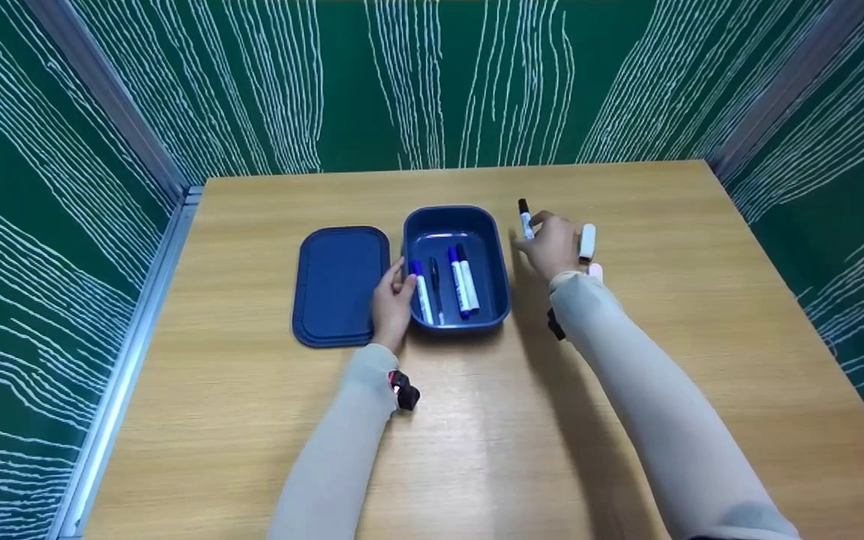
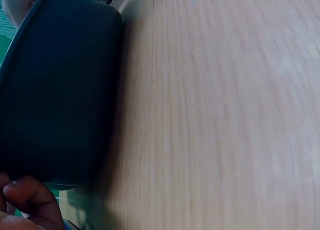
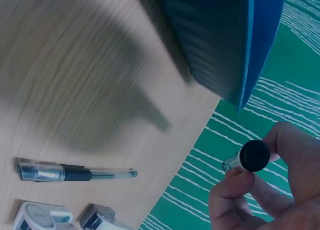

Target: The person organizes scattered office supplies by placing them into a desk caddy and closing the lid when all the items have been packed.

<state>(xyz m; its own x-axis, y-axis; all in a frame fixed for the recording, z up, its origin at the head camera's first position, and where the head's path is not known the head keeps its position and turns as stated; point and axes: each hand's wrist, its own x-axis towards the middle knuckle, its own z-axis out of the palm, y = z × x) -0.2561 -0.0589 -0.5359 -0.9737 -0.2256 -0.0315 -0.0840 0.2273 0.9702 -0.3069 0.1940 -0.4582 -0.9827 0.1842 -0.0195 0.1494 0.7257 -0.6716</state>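
A dark blue open box (image 1: 493,225) stands on the table with several pens and markers inside, among them a blue-capped marker (image 1: 422,296) and a black pen (image 1: 436,281). At its left wall my left hand (image 1: 391,306) holds the rim between thumb and fingers. To the right of the box, my right hand (image 1: 552,246) pinches a white marker (image 1: 526,220) with a black cap, raised above the table. The right wrist view shows this marker's cap (image 3: 255,155) end-on between the fingers.
A blue lid (image 1: 342,285) lies left of the box. Beside my right hand are a white block-like item (image 1: 587,241) and a pinkish item (image 1: 595,271). On the table in the right wrist view lies a clear pen (image 3: 75,172). Green walls enclose the table.
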